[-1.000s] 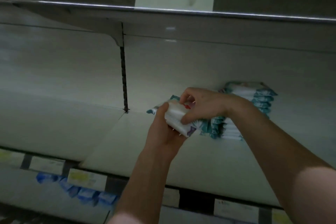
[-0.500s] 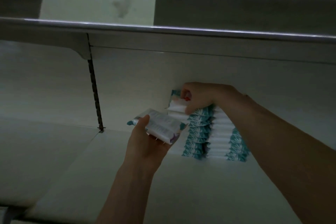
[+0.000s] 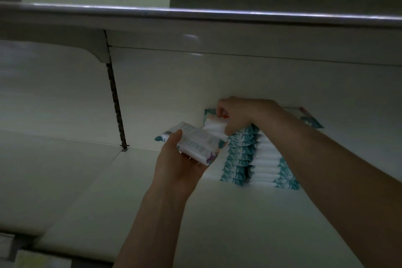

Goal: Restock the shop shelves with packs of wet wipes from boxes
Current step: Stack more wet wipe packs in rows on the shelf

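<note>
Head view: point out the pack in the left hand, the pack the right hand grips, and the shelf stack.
Left-hand pack (image 3: 196, 143), head view, white printed face.
Right-hand pack (image 3: 214, 127), head view, white side facing the camera.
Shelf stack (image 3: 264, 159), head view, white middle band.

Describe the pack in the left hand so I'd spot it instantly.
Look at the pale metal shelf, where a stack of white-and-teal plastic wipe packs sits by the back wall. Just left of that stack, the left hand grips a white soft plastic pack. Unlike the stacked ones and the top pack pinched by the right hand, it is off the shelf, tilted, showing its printed back.
</note>
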Demonstrator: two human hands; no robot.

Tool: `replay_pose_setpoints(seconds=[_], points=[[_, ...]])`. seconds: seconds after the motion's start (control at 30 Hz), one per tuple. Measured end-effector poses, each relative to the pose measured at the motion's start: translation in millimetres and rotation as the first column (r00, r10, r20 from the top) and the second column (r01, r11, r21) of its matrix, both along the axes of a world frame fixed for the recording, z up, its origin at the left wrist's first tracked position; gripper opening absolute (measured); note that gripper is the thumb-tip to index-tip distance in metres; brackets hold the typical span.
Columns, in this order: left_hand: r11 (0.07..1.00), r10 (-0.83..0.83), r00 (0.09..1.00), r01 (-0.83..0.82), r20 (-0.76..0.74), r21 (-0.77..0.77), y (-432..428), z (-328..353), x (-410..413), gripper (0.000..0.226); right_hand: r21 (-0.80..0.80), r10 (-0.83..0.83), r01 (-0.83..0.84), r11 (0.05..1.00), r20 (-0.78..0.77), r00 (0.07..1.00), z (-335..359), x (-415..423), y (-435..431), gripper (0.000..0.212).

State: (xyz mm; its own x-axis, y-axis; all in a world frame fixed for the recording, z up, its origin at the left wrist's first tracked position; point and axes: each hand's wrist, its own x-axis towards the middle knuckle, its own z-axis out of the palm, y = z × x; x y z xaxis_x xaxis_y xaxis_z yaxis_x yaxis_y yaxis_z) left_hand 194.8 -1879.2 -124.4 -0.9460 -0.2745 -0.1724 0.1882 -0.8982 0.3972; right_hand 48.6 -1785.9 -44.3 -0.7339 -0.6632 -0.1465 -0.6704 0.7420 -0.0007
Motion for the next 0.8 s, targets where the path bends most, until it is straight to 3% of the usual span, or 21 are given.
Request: replay_pose_setpoints(seconds=[0.1,0.17,0.23,0.33,0.43,0.53,0.6,0.7,0.8], points=[[1.000,0.008,1.000,-0.008,0.004,-0.019,-1,1,3,0.027,0.015,0.001,-0.001,1.000,-0.032,1.000,15,18,2,0.057],[0.999,0.018,1.000,-0.018,-0.002,-0.030,-2,3,5,0.031,-0.122,0.071,-0.078,0.989,-0.063,0.995,26,37,1,0.051],[0.998,0.035,0.999,-0.037,-0.028,-0.046,-1,6,5,0.037,-0.231,0.161,-0.152,0.961,0.021,0.987,36,61,-3,0.056],[0.994,0.010,0.994,-0.023,-0.113,-0.108,3,15,5,0.041,-0.130,0.240,-0.223,0.966,0.138,0.961,36,87,-15,0.067],[0.992,-0.001,0.994,-0.013,-0.110,-0.126,5,19,6,0.041,-0.144,0.256,-0.254,0.956,-0.006,0.967,25,84,-22,0.038],[0.974,0.023,1.000,-0.022,0.005,-0.223,4,15,2,0.030,-0.343,0.213,-0.212,0.915,-0.036,0.976,32,69,-11,0.006],[0.967,0.044,0.997,-0.026,0.066,-0.254,4,13,-2,0.021,-0.469,0.208,-0.150,0.871,0.074,0.975,38,63,0,0.009],[0.986,0.007,0.998,0.003,0.060,-0.165,4,19,-5,0.017,-0.579,0.164,0.022,0.815,0.268,0.949,34,56,9,0.024],[0.991,-0.007,0.999,0.014,0.054,-0.131,6,20,-11,0.026,-0.581,0.052,0.082,0.810,0.211,0.976,22,45,11,0.041]])
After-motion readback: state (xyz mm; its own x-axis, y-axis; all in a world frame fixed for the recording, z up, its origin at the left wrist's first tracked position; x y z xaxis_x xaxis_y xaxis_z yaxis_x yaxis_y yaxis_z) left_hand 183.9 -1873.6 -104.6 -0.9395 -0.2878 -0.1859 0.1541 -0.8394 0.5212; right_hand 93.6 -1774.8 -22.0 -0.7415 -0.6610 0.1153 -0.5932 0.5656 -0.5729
